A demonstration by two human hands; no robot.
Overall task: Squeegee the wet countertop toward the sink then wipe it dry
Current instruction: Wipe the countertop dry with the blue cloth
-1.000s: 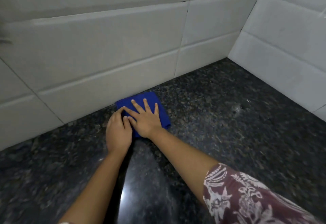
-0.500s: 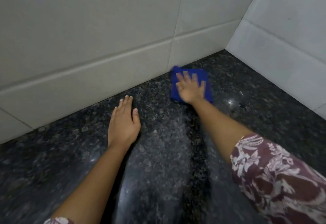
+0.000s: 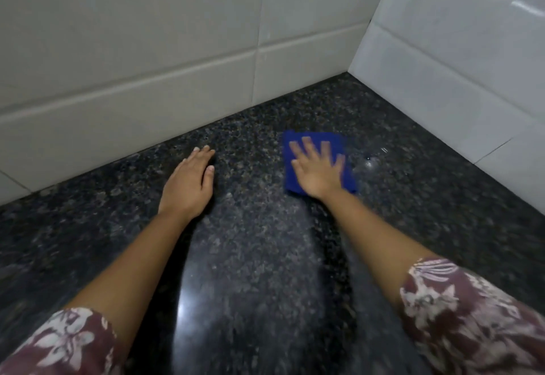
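A folded blue cloth (image 3: 295, 177) lies flat on the dark speckled granite countertop (image 3: 253, 256) near the back right corner. My right hand (image 3: 320, 169) presses down on the cloth with its fingers spread and straight; hand and cloth are motion-blurred. My left hand (image 3: 188, 183) rests flat on the bare countertop to the left of the cloth, fingers together and pointing at the wall. A few water drops (image 3: 368, 162) glint on the stone just right of the cloth. No squeegee and no sink are in view.
White tiled walls rise behind the countertop (image 3: 177, 50) and on the right (image 3: 457, 79), meeting in a corner at the back right. A bright reflection streaks the stone between my forearms.
My right hand slid the blue cloth from beside my left hand to the right, then drew it back from the wall toward me. My left hand left the cloth and stays flat on the stone.
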